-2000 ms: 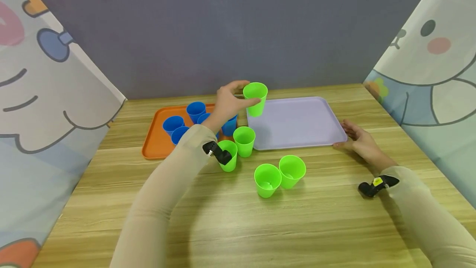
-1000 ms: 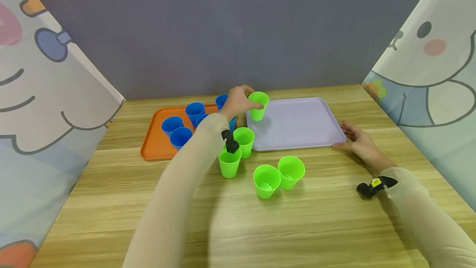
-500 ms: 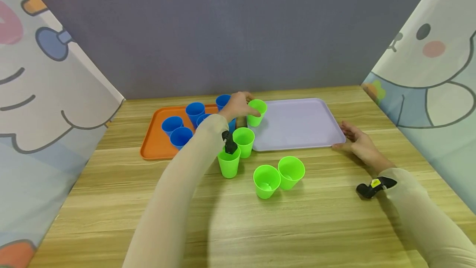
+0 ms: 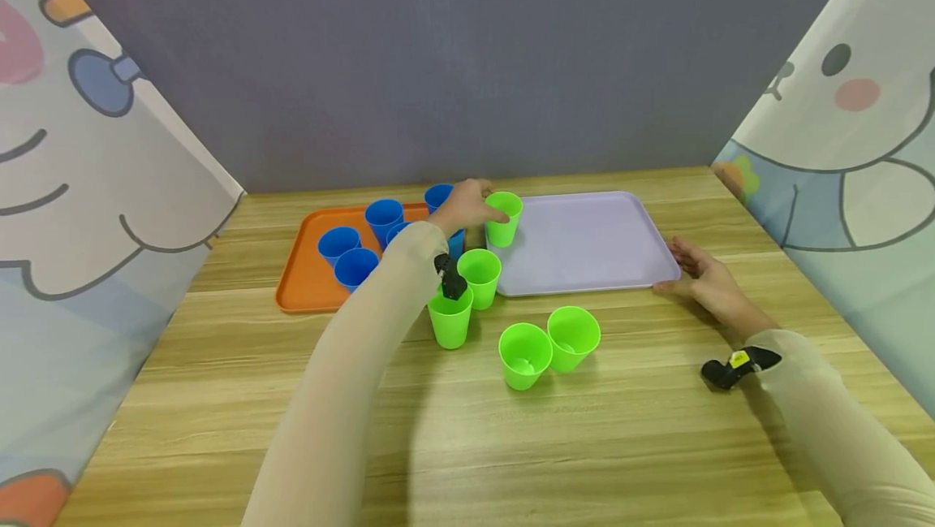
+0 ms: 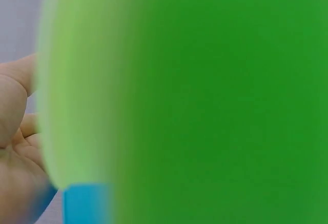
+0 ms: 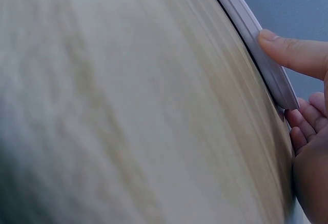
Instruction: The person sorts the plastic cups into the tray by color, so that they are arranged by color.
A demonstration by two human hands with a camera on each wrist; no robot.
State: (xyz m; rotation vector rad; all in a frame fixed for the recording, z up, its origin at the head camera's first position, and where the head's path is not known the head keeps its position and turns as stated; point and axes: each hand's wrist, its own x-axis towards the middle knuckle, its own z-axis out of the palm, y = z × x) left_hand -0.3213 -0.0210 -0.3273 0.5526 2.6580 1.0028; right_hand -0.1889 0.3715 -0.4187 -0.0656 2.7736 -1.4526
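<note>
The left hand (image 4: pixel 467 204) grips a green cup (image 4: pixel 503 218) by its upper wall at the lavender tray's (image 4: pixel 584 243) near-left corner, the right hand (image 4: pixel 701 277) rests relaxed against the tray's right edge; the cup looks light, thin, slick plastic, best held near the rim.

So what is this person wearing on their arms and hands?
Both arms are covered to the wrist by snug, pale beige sleeves. The left hand and right hand are bare, with no gloves or rings visible. A small black device sits at the left wrist, and a similar black one with a yellow mark at the right wrist.
</note>
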